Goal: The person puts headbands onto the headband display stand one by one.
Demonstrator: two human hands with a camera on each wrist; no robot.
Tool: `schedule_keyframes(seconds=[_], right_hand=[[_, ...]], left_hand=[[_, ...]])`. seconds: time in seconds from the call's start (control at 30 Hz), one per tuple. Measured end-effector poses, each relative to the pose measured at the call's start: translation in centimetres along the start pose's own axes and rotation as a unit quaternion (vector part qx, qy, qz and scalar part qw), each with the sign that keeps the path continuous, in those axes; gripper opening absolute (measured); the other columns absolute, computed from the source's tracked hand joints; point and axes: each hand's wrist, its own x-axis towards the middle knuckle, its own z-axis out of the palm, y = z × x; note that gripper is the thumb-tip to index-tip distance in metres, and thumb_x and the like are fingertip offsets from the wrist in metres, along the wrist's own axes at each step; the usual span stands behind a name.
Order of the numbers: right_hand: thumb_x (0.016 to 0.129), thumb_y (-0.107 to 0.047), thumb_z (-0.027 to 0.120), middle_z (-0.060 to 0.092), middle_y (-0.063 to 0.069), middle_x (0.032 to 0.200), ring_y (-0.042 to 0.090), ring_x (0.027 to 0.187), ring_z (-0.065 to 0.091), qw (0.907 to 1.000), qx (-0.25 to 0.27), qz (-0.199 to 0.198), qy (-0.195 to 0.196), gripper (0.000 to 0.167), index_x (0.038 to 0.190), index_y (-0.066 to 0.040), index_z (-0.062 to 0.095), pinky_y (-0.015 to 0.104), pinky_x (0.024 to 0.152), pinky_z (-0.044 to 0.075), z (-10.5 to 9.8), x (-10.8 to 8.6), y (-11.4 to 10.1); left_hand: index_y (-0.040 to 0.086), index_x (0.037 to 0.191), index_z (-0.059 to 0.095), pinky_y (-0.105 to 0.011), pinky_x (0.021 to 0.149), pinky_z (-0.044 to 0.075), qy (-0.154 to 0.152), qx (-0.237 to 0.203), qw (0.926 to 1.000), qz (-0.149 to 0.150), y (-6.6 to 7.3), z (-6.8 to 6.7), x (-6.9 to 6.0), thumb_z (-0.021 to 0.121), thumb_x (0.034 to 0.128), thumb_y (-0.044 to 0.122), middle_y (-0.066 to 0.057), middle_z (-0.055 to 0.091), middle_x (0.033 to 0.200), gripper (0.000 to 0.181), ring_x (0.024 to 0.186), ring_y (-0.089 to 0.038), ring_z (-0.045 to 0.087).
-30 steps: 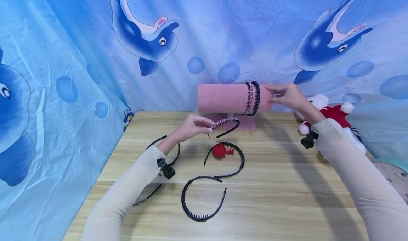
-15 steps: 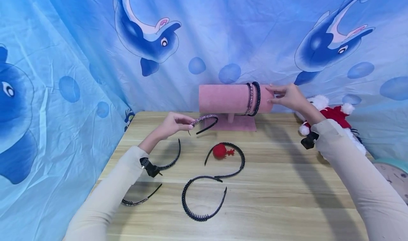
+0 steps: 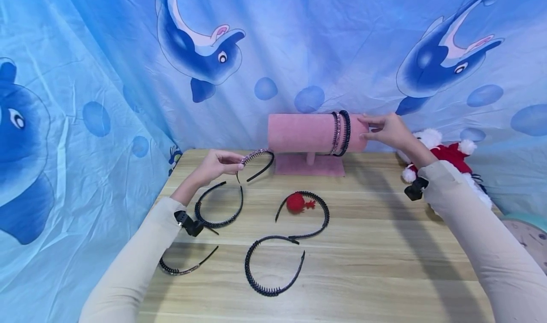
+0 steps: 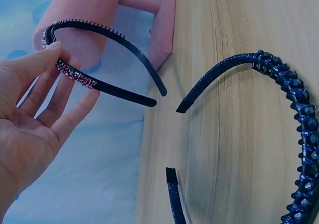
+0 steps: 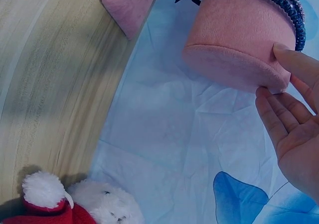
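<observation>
My left hand (image 3: 215, 166) pinches a black toothed headband (image 4: 76, 75) by its part covered in pink and silver stones. It is held above the table's left side, its two ends pointing away from the palm in the left wrist view. With thumb and fingers, my right hand (image 3: 389, 130) holds the right end of a pink velvety headband stand (image 3: 299, 132). Two headbands circle the stand's roll near that hand: a dark beaded one (image 3: 346, 134) and, just left of it, a pink glittery one (image 3: 337, 134).
Below my left hand lies a dark blue beaded headband (image 4: 305, 119). Another glittery headband (image 3: 183, 272) is partly behind my left forearm. Two black headbands lie mid-table, one (image 3: 326, 213) around a red pompom (image 3: 295, 203). A white-and-red plush toy (image 3: 453, 153) and a clock (image 3: 527, 240) are at right.
My left hand has moved left, carrying the headband away from the stand and uncovering more of the headband on the table below. The right hand keeps its hold on the stand.
</observation>
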Motion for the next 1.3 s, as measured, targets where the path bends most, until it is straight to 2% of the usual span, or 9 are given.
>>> schedule_keyframes(seconds=[0.13,0.2,0.37,0.5,0.67,0.83,1.03,1.3], right_hand=[[0.092,-0.018,0.077,0.044,0.017,0.156,0.04,0.129,0.06,0.9999,0.012,-0.001,-0.004,0.055,0.142,-0.009,0.058,0.007,0.08,0.053,0.0,-0.1,-0.1],[0.092,-0.017,0.077,0.044,0.017,0.156,0.041,0.129,0.059,0.9999,0.016,-0.002,-0.004,0.055,0.143,-0.009,0.057,0.001,0.074,0.048,0.0,-0.2,0.0],[0.092,-0.017,0.077,0.044,0.019,0.155,0.041,0.129,0.059,0.9999,0.013,-0.003,-0.001,0.055,0.143,-0.01,0.057,0.001,0.072,0.047,0.1,-0.2,0.2],[0.092,-0.017,0.077,0.045,0.019,0.155,0.041,0.128,0.059,1.0,0.009,-0.003,0.001,0.056,0.144,-0.01,0.057,0.005,0.069,0.048,0.3,-0.2,0.4],[0.092,-0.016,0.077,0.045,0.019,0.155,0.04,0.128,0.059,0.9999,0.009,-0.007,0.002,0.055,0.143,-0.01,0.057,0.003,0.07,0.048,0.3,-0.1,0.6],[0.091,-0.016,0.078,0.044,0.018,0.155,0.041,0.128,0.059,0.9999,0.015,-0.008,0.001,0.055,0.142,-0.009,0.058,0.001,0.073,0.048,0.3,0.0,0.5],[0.092,-0.016,0.077,0.045,0.02,0.154,0.041,0.128,0.059,0.9998,0.017,-0.006,0.0,0.054,0.142,-0.011,0.059,0.003,0.069,0.048,0.1,-0.1,0.1],[0.092,-0.016,0.077,0.046,0.021,0.153,0.041,0.129,0.059,0.9999,0.014,0.0,-0.001,0.054,0.142,-0.009,0.059,0.002,0.071,0.048,0.0,0.0,0.0]], left_hand=[[-0.007,0.126,0.066,-0.034,0.084,0.064,0.005,0.004,0.9999,-0.012,-0.2,-0.2,-0.1,0.075,0.0913,0.007,0.003,0.075,0.096,0.038,0.084,-0.008,0.072],[-0.006,0.126,0.067,-0.036,0.085,0.064,0.007,0.008,0.9998,-0.015,-0.2,-0.2,-0.2,0.075,0.0917,0.008,0.002,0.075,0.097,0.038,0.086,-0.01,0.072],[-0.003,0.126,0.068,-0.039,0.087,0.064,0.016,0.018,0.9996,-0.017,0.1,-0.1,-0.3,0.074,0.093,0.009,-0.009,0.075,0.104,0.036,0.09,-0.014,0.072],[-0.003,0.126,0.068,-0.04,0.088,0.063,0.04,0.011,0.9989,-0.02,0.3,-0.1,-0.2,0.074,0.0933,0.011,-0.015,0.074,0.109,0.036,0.092,-0.016,0.072],[-0.002,0.127,0.068,-0.04,0.089,0.062,0.085,-0.015,0.9959,-0.028,0.5,0.2,0.1,0.075,0.093,0.012,-0.008,0.074,0.105,0.038,0.093,-0.016,0.072],[-0.002,0.129,0.066,-0.036,0.086,0.063,0.135,-0.049,0.9891,-0.031,0.9,0.8,0.6,0.074,0.093,0.01,0.004,0.07,0.097,0.039,0.089,-0.011,0.07],[0.0,0.129,0.067,-0.036,0.086,0.063,0.185,-0.112,0.9759,-0.031,2.0,1.7,1.6,0.076,0.0917,0.01,0.005,0.068,0.096,0.039,0.087,-0.01,0.07],[0.0,0.127,0.069,-0.032,0.078,0.065,0.22,-0.181,0.9585,0.003,2.8,3.0,2.9,0.08,0.0883,0.012,0.005,0.072,0.096,0.042,0.083,-0.009,0.072]])
